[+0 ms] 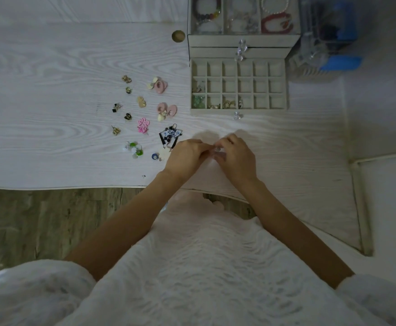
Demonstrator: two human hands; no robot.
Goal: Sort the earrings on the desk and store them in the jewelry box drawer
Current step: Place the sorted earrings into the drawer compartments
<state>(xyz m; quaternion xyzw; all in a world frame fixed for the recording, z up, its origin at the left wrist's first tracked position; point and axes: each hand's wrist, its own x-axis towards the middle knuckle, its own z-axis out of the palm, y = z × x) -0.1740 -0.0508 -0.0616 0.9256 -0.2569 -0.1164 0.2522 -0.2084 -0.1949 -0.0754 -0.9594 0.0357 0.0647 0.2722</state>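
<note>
Several earrings lie scattered on the white desk (51, 114): pink round ones (166, 109), a pink flower (143, 125), green-and-white ones (134, 148), a blue-and-white fan pair (171, 135), small gold and black studs (128, 116). The jewelry box's open drawer (238, 111) shows a grid of compartments; a few front and left cells hold green and gold earrings (228, 104). My left hand (185, 157) and my right hand (238, 156) meet near the desk's front edge, fingertips pinched together on a small silvery earring (217, 149).
The jewelry box (244, 41) stands at the back with bracelets in its glass-topped tray and crystal knobs. A blue-and-clear organiser (328, 38) sits to its right. A round hole (178, 36) is in the desk. The curved desk edge runs just behind my wrists.
</note>
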